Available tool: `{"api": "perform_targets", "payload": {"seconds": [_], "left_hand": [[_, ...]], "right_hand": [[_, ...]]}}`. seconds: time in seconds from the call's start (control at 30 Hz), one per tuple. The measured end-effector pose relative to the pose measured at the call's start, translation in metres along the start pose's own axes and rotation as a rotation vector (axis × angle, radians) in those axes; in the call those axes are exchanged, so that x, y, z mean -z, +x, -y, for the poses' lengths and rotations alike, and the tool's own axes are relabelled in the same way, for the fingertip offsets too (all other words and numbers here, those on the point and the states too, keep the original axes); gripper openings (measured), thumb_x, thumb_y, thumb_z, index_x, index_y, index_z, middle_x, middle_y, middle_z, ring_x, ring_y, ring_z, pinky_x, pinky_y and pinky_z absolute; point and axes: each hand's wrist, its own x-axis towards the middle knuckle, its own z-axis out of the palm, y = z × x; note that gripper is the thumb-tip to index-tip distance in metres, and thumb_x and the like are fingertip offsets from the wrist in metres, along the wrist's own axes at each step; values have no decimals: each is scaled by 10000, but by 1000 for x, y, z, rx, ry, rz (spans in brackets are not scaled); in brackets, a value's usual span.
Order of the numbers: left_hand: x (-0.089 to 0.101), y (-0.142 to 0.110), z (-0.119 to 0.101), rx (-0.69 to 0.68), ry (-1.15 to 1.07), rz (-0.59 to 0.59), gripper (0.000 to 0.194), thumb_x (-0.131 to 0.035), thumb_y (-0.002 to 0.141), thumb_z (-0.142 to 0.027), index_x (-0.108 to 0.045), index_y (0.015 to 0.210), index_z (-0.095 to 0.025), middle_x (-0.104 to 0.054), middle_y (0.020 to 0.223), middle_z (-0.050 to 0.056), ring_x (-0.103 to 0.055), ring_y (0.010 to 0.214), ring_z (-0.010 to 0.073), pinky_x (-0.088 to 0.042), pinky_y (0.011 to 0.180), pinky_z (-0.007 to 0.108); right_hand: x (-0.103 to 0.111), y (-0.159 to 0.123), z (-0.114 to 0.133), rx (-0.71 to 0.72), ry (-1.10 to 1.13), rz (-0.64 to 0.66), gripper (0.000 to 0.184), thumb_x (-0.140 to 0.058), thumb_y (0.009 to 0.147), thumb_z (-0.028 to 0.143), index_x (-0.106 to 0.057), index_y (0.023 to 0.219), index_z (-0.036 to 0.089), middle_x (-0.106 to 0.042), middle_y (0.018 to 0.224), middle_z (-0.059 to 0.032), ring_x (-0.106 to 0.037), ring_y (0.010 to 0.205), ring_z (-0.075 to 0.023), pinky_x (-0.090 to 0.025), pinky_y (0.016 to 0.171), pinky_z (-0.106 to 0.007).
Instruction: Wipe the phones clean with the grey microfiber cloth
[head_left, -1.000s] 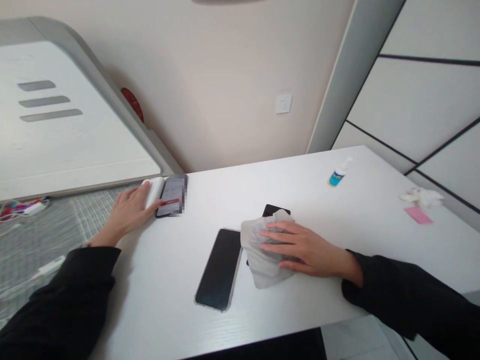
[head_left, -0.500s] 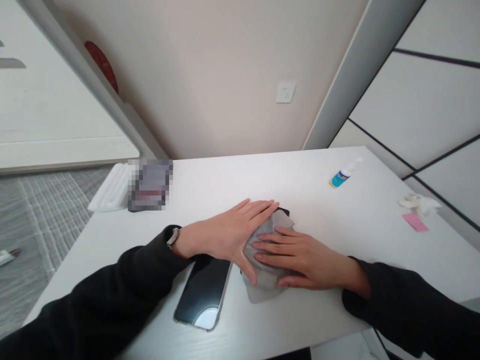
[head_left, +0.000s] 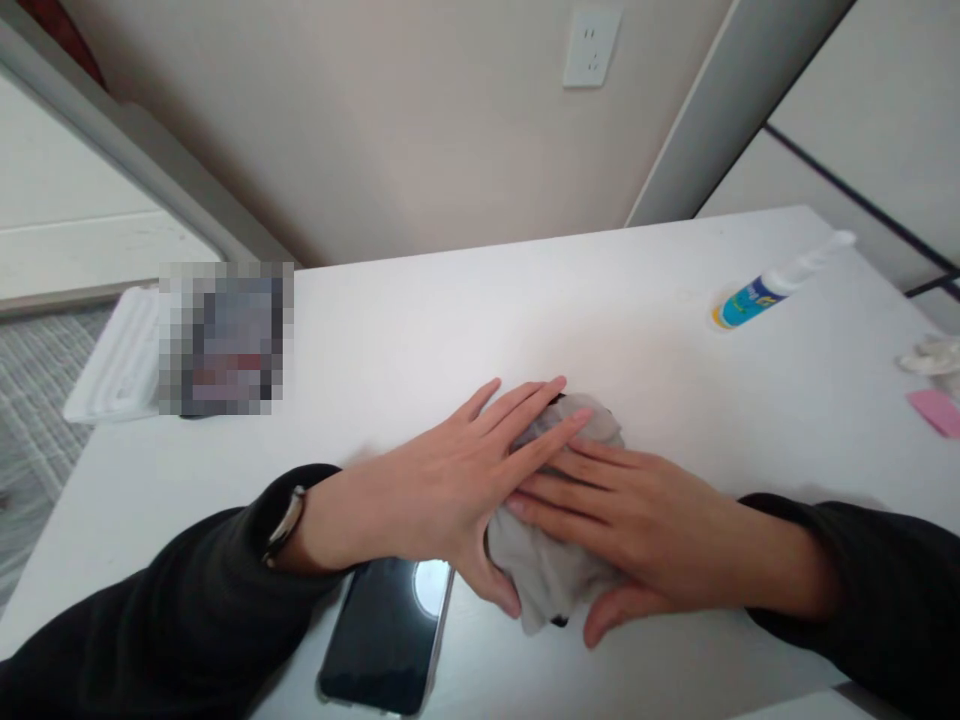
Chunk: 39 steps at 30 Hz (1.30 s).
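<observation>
The smooth white rectangular counter [head_left: 420, 330] fills most of my feed, its far edge along the wall, and everything I care about sits near the middle of its near half. My two bare hands come in from opposite sides in black fabric sleeves: the left hand [head_left: 442, 490] and the right hand [head_left: 645, 520], both with fingers straight and spread, laid flat, neither one clenched. Under them lies the soft grey fabric cloth [head_left: 536, 570], its visible length running away from me with the far end leaning a little right. I can't call either side nearer: my left covers the cloth's left edge, thumb toward me and fingers pointing far and right, while my right lies over its right half, fingertips reaching in until the two sets of fingers crowd together. Just left of the cloth, the dark-screened rectangular phone with a clear edge [head_left: 382, 640] lies face up, its far end hidden by my left forearm. Well off to the right stands the small white bottle with a blue label [head_left: 757, 298]. Smallest, I catch a black hard-looking corner [head_left: 559, 621] at the cloth's near end; the fabric hides what it belongs to.
</observation>
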Motion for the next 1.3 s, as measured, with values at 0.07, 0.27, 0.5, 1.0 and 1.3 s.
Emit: {"api": "perform_targets", "payload": {"seconds": [0.07, 0.27, 0.5, 1.0, 1.3], "left_hand": [[0, 0, -1, 2, 25, 8, 1484, -681, 635, -994, -89, 1720, -172, -220, 1754, 271, -218, 1616, 521, -199, 1282, 742], [2, 3, -6, 24, 113, 45, 1536, -566, 634, -1058, 43, 1716, -154, -272, 1734, 282, -252, 1603, 521, -224, 1268, 763], [-3, 3, -13, 35, 206, 9, 1792, -791, 391, -996, 139, 1702, -202, -313, 1698, 329, -292, 1575, 566, -349, 1221, 731], [-19, 11, -20, 63, 283, -115, 1862, -691, 356, -1068, 250, 1657, -125, -92, 1714, 412, -315, 1544, 604, -469, 1093, 758], [-17, 15, -20, 81, 312, -108, 1823, -670, 424, -1075, 303, 1632, -116, -149, 1711, 397, -357, 1530, 591, -458, 1106, 765]], "right_hand": [[2, 0, 3, 65, 42, 51, 881, -557, 1055, 725, -402, 1630, 76, -470, 1658, -76, -312, 1597, -244, -50, 1374, -387], [5, -9, -9, -130, -131, -60, 947, -541, 1020, 786, -419, 1612, 58, -482, 1641, -145, -345, 1581, -314, -100, 1363, -445], [4, -7, -2, 52, -57, 22, 741, -587, 1091, 596, -427, 1604, 86, -439, 1676, -110, -335, 1587, -239, -108, 1365, -402], [8, -5, -11, 48, 10, 48, 777, -760, 985, 565, -509, 1524, 65, -541, 1592, -143, -448, 1519, -267, -129, 1366, -404], [7, -15, -17, 64, -26, 45, 982, -661, 990, 740, -397, 1615, 30, -394, 1696, -149, -278, 1615, -282, -62, 1368, -397]]}}
